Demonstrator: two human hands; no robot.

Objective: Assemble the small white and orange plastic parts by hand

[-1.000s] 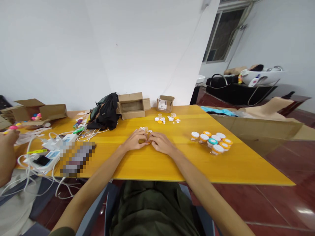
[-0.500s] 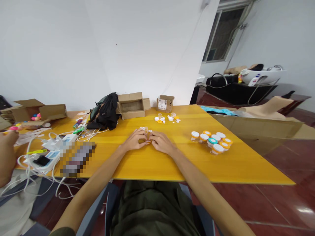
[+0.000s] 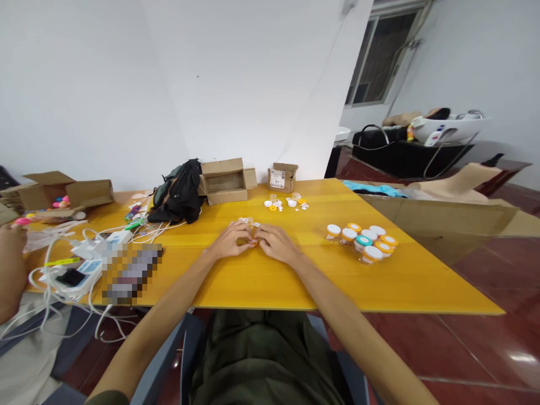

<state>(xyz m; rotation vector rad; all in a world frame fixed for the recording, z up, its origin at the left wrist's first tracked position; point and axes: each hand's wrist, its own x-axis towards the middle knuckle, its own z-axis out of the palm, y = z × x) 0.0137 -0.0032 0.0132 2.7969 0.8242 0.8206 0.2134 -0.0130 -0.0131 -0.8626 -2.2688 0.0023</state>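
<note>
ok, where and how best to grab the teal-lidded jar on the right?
Probably by the rim of its round teal lid, straight down from above. The lid faces up, giving a full edge to hold, and other jars crowd it; the white-lidded one at its near right would likely block a side approach.

Jars (image 3: 363, 242) right of right hand (image 3: 276, 244)

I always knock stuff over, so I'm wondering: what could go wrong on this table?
The left hand and right hand are close to little white pieces, so a nudge might scatter them. The jars stand bunched, so bumping one could topple others. White cords dangle over the table edge; a leg might snag them.
</note>
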